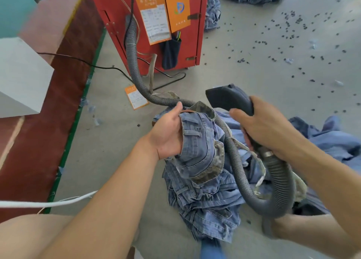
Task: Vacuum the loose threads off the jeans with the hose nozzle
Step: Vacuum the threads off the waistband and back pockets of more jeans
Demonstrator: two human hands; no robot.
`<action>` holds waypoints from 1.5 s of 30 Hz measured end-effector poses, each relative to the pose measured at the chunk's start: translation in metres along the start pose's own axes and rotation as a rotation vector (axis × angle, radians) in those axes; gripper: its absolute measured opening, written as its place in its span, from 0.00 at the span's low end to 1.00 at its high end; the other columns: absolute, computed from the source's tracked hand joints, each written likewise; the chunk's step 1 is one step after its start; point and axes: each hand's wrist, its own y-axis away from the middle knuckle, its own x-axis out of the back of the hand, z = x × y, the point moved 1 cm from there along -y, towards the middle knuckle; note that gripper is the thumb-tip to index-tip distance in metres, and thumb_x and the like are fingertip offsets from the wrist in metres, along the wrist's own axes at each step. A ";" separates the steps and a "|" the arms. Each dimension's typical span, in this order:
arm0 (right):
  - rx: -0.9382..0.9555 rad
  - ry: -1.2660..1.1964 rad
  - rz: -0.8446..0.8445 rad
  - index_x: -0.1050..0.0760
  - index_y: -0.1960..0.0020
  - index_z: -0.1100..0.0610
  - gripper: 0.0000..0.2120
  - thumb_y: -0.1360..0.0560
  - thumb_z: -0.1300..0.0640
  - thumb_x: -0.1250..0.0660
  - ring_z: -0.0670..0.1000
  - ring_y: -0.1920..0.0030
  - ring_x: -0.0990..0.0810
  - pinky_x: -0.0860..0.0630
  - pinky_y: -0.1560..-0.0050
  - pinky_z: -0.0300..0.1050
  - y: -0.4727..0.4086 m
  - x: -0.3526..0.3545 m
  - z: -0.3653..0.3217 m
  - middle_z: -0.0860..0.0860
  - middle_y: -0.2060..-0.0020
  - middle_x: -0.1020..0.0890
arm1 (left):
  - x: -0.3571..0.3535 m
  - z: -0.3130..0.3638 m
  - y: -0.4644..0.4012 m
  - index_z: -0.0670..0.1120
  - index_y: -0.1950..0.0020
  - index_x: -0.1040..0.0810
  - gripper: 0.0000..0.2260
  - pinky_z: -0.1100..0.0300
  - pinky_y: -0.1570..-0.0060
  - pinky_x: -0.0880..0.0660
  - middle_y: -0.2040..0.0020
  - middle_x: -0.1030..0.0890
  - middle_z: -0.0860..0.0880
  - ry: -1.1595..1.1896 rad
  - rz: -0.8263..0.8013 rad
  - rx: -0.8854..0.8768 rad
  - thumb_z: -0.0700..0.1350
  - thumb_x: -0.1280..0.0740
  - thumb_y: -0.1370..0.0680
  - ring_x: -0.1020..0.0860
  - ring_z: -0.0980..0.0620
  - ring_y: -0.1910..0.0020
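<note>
jeans: bunched blue denim, waistband end lifted off the grey floor, rest piled below toward the person's lap; sits between the two hands, lower centre of view
left hand: palm facing in, fingers curled around the raised waistband edge, gripping the denim from the left side
right hand: wrapped around the neck of the nozzle, holding it up just right of the jeans
nozzle: dark grey flat head, long axis runs from the right hand up and to the left, mouth end points left/away, above the jeans top edge, not touching fabric as far as visible
hose: grey ribbed, drops from the red machine, crosses behind the left fingers, runs over the jeans, loops low at right and comes back up to the nozzle handle
in the way: hose lies across the denim surface between the hands
around: orange tags on machine, orange tag on floor, black cable, dark scraps scattered on floor at right, more denim heaped right, white block at left
</note>
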 end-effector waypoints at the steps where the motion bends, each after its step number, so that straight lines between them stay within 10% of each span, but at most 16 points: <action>1: 0.032 -0.010 -0.036 0.28 0.51 0.48 0.08 0.20 0.44 0.35 0.55 0.77 0.20 0.21 0.75 0.50 0.005 0.005 0.003 0.54 0.73 0.18 | 0.000 0.003 -0.001 0.37 0.23 0.30 0.38 0.41 0.26 0.33 0.26 0.27 0.35 0.024 0.005 -0.014 0.67 0.54 0.16 0.28 0.36 0.26; 5: 0.147 0.275 -0.225 0.29 0.48 0.45 0.11 0.21 0.38 0.35 0.42 0.73 0.21 0.31 0.74 0.38 0.021 -0.008 0.004 0.48 0.70 0.20 | -0.008 0.014 -0.004 0.35 0.24 0.31 0.42 0.44 0.29 0.28 0.27 0.26 0.33 0.065 0.051 -0.034 0.69 0.55 0.17 0.26 0.36 0.28; 9: 0.070 0.133 -0.018 0.28 0.48 0.51 0.10 0.19 0.45 0.34 0.50 0.76 0.21 0.26 0.75 0.44 0.001 -0.009 -0.008 0.50 0.70 0.20 | -0.008 0.026 -0.001 0.34 0.32 0.25 0.31 0.45 0.37 0.23 0.38 0.20 0.34 0.091 0.059 -0.065 0.59 0.48 0.17 0.20 0.36 0.39; 12: 0.063 0.043 0.014 0.29 0.51 0.49 0.09 0.20 0.44 0.34 0.52 0.81 0.22 0.24 0.80 0.46 0.004 0.008 -0.003 0.53 0.76 0.20 | 0.003 0.040 0.003 0.39 0.37 0.26 0.11 0.43 0.45 0.22 0.43 0.18 0.38 -0.347 0.205 -0.079 0.41 0.41 0.18 0.19 0.39 0.45; 15: 0.029 -0.010 0.018 0.28 0.52 0.49 0.09 0.20 0.44 0.34 0.56 0.79 0.21 0.21 0.78 0.53 0.011 0.019 0.008 0.55 0.74 0.19 | 0.024 0.038 0.008 0.49 0.30 0.26 0.21 0.42 0.50 0.18 0.40 0.16 0.43 -0.632 0.351 0.011 0.30 0.38 0.18 0.16 0.42 0.42; 20: 0.037 0.014 0.041 0.28 0.52 0.49 0.08 0.19 0.46 0.34 0.57 0.79 0.21 0.21 0.75 0.54 0.009 0.032 0.023 0.56 0.75 0.19 | 0.042 0.030 0.003 0.41 0.46 0.18 0.10 0.57 0.58 0.17 0.51 0.15 0.42 -0.235 0.682 -0.326 0.43 0.38 0.14 0.15 0.51 0.58; 23: 0.060 0.103 0.041 0.30 0.55 0.44 0.09 0.21 0.41 0.35 0.54 0.80 0.21 0.23 0.74 0.50 0.012 0.032 0.029 0.53 0.77 0.20 | 0.057 0.024 0.014 0.55 0.26 0.27 0.27 0.46 0.43 0.24 0.37 0.18 0.51 -0.568 0.594 -0.001 0.69 0.41 0.19 0.18 0.48 0.42; 25: 0.064 0.180 0.015 0.32 0.55 0.42 0.09 0.22 0.39 0.36 0.51 0.81 0.22 0.26 0.73 0.47 0.014 0.030 0.031 0.50 0.78 0.20 | 0.074 0.003 0.023 0.55 0.29 0.28 0.23 0.42 0.40 0.23 0.37 0.18 0.52 -0.815 0.541 0.312 0.62 0.31 0.21 0.18 0.47 0.41; 30: 0.055 0.202 -0.057 0.32 0.54 0.42 0.10 0.25 0.37 0.38 0.50 0.82 0.23 0.27 0.77 0.46 0.017 0.026 0.030 0.47 0.78 0.20 | 0.082 -0.004 0.018 0.38 0.40 0.18 0.09 0.62 0.54 0.23 0.52 0.13 0.48 -0.634 0.546 0.116 0.40 0.31 0.18 0.18 0.54 0.57; 34: 0.079 0.164 -0.038 0.32 0.55 0.41 0.10 0.25 0.36 0.37 0.51 0.81 0.22 0.24 0.74 0.50 0.018 0.030 0.022 0.50 0.77 0.20 | 0.060 0.021 0.016 0.53 0.27 0.24 0.17 0.52 0.46 0.20 0.34 0.17 0.46 -0.570 0.367 -0.035 0.49 0.34 0.16 0.17 0.49 0.44; 38: 0.092 0.155 -0.050 0.32 0.54 0.42 0.09 0.24 0.39 0.37 0.48 0.81 0.23 0.30 0.79 0.40 0.024 0.032 0.018 0.45 0.76 0.19 | 0.051 0.030 0.017 0.66 0.24 0.35 0.37 0.49 0.37 0.22 0.37 0.19 0.64 -1.083 0.294 0.103 0.39 0.25 0.26 0.20 0.56 0.36; 42: 0.081 0.194 -0.083 0.32 0.52 0.43 0.09 0.23 0.39 0.36 0.46 0.78 0.22 0.25 0.72 0.48 0.030 0.033 0.015 0.37 0.71 0.20 | 0.059 0.035 0.019 0.49 0.47 0.15 0.12 0.53 0.43 0.21 0.52 0.13 0.54 -1.321 0.523 0.117 0.37 0.22 0.26 0.16 0.48 0.45; 45: 0.090 0.192 -0.081 0.32 0.52 0.42 0.09 0.23 0.39 0.36 0.44 0.75 0.22 0.27 0.70 0.47 0.034 0.037 0.015 0.34 0.70 0.20 | 0.048 0.043 0.025 0.48 0.45 0.14 0.09 0.51 0.36 0.22 0.49 0.12 0.51 -1.213 0.452 -0.028 0.37 0.26 0.22 0.16 0.51 0.45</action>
